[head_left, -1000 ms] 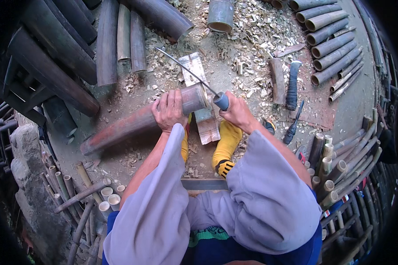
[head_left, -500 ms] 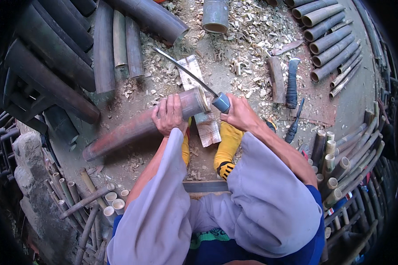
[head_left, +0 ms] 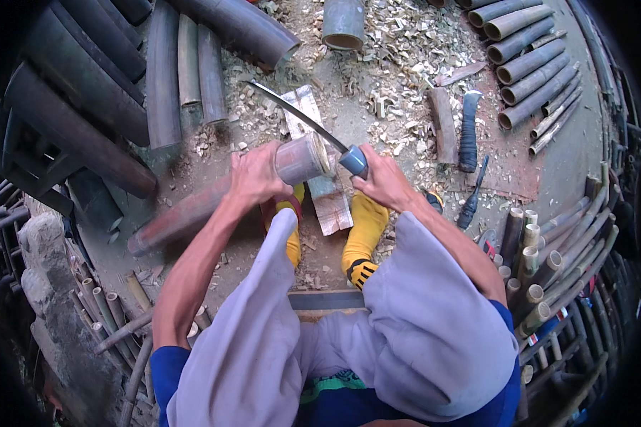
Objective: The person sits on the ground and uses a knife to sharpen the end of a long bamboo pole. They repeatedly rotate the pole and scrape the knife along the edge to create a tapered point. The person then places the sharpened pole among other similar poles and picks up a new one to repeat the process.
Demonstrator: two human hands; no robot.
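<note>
A thick brown bamboo pole [head_left: 181, 212] lies slantwise before me, its right end raised on a pale, split wooden block [head_left: 331, 210]. My left hand [head_left: 258, 174] is closed over the pole's upper part, a short way from its pale cut end. In my right hand [head_left: 384, 179] is the grey-blue tubular handle of a long curved blade [head_left: 303, 114]. The blade points to the far left, passing just beyond the pole's cut end; whether it touches the pole I cannot tell. Its edge is too thin to show if it has teeth.
My yellow-clad feet [head_left: 365, 226] flank the block. A dark-handled chopping knife [head_left: 470, 132], a wooden club [head_left: 444, 128] and a thin dark tool [head_left: 473, 196] lie at right. Bamboo shavings [head_left: 399, 71] litter the ground. Bamboo lengths [head_left: 534, 78] line both sides; a rock [head_left: 46, 256] stands left.
My left hand has slid a little to the left and turned over the pole, its elbow swinging out to the left. The right hand and blade have barely moved.
</note>
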